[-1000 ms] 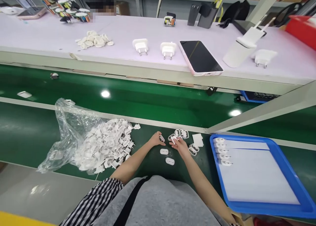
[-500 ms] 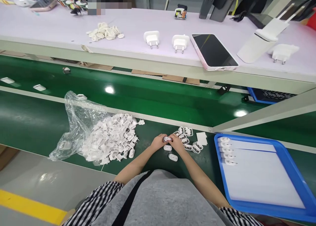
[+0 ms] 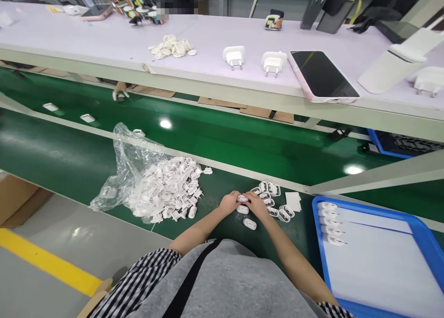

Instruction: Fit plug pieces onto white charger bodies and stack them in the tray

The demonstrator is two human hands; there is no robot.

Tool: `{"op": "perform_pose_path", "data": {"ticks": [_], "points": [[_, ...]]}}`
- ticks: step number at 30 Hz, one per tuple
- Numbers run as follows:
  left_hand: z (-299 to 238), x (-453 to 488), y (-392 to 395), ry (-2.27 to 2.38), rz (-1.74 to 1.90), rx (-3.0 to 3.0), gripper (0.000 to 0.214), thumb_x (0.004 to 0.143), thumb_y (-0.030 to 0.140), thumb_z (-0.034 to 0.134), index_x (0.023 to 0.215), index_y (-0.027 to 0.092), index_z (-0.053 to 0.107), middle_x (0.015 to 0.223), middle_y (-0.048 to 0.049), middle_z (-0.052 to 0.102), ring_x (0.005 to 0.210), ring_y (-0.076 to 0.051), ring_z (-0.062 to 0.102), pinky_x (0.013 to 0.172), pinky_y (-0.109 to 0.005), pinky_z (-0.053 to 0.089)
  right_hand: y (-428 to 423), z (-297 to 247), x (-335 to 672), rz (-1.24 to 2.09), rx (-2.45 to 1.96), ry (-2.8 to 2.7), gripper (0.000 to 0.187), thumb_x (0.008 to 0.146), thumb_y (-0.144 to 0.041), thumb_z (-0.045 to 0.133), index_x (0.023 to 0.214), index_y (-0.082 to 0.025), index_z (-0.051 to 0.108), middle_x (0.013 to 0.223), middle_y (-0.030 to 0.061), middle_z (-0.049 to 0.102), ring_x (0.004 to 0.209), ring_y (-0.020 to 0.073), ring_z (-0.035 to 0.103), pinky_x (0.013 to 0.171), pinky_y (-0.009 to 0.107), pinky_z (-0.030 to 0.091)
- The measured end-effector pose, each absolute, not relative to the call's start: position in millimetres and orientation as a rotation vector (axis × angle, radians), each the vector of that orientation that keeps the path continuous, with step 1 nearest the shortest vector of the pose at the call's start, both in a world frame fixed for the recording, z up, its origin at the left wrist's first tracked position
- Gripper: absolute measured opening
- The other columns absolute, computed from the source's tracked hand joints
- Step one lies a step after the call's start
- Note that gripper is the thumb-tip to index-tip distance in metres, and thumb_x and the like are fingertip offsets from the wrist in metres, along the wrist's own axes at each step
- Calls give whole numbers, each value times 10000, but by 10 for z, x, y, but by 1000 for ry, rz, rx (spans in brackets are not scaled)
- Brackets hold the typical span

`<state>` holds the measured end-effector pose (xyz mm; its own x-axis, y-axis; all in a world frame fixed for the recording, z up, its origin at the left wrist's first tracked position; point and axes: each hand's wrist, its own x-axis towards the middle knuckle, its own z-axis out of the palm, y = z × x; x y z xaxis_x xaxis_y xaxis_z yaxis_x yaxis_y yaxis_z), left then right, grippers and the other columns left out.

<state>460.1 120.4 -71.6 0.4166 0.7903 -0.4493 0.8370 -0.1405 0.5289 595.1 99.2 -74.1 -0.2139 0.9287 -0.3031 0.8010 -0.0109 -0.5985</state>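
Observation:
My left hand point(image 3: 229, 202) and my right hand point(image 3: 256, 203) meet over the green work surface, both closed on one small white plug part point(image 3: 242, 198) held between them. Two more white parts point(image 3: 249, 223) lie just below the hands. A cluster of small white shells point(image 3: 272, 201) sits to the right of my right hand. A heap of white plug parts point(image 3: 166, 190) spills from a clear plastic bag point(image 3: 128, 160) to the left of my left hand.
A blue tray point(image 3: 426, 234) with a white sheet holds a column of finished pieces point(image 3: 331, 223) at right. A green conveyor belt point(image 3: 225, 137) runs behind. The far bench carries white chargers point(image 3: 234, 56), a phone point(image 3: 321, 75) and another person's hand point(image 3: 120, 93) below it.
My hands came together from apart and now grip one part between them. The view shifted, so everything sits further right in the picture.

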Motion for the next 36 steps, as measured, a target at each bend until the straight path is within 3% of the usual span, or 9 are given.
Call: {"op": "perform_pose_path", "data": {"ticks": [7, 13, 15, 22, 27, 36], "points": [[-632, 4584, 1257, 1337, -230, 2026, 279, 746, 264, 428, 1007, 177, 473, 933, -42, 543, 856, -141, 520, 737, -219, 405, 1043, -817, 5918, 1000, -1865, -2198, 251, 716, -198, 477, 962, -193, 529, 967, 38, 561, 856, 157, 532, 717, 255, 419], [-525, 4690, 1391, 1329, -499, 2027, 163, 659, 201, 541, 797, 118, 565, 826, -89, 580, 768, -189, 557, 648, -253, 437, 1090, -732, 5899, 973, -1914, -2421, 278, 738, -250, 471, 1007, -201, 520, 930, 53, 603, 843, 202, 554, 695, 285, 427], [-519, 4683, 1397, 1322, -506, 2031, 161, 654, 196, 548, 791, 114, 565, 792, -92, 589, 759, -196, 562, 642, -259, 438, 1074, -716, 5892, 947, -1903, -2405, 275, 751, -246, 454, 1016, -206, 514, 982, 46, 583, 867, 191, 547, 711, 274, 425], [-525, 4537, 1305, 1291, -398, 2094, 317, 771, 267, 396, 1063, 147, 426, 916, -87, 571, 838, -177, 543, 703, -266, 425, 1110, -701, 5878, 1010, -1934, -2324, 283, 714, -205, 513, 996, -208, 529, 1004, 29, 574, 881, 174, 543, 738, 255, 425], [-538, 4532, 1294, 1303, -383, 2090, 262, 782, 292, 367, 963, 142, 482, 880, -81, 586, 821, -186, 551, 694, -269, 428, 1117, -690, 5892, 1027, -1903, -2370, 271, 729, -230, 498, 997, -201, 522, 945, 37, 601, 854, 187, 555, 708, 275, 438], [-570, 4560, 1294, 1277, -425, 2163, 251, 784, 272, 351, 938, 119, 477, 876, -94, 584, 802, -190, 556, 662, -276, 435, 1004, -772, 5890, 964, -1874, -2254, 245, 754, -215, 459, 994, -201, 503, 1071, 26, 533, 927, 142, 518, 761, 226, 411]]}}
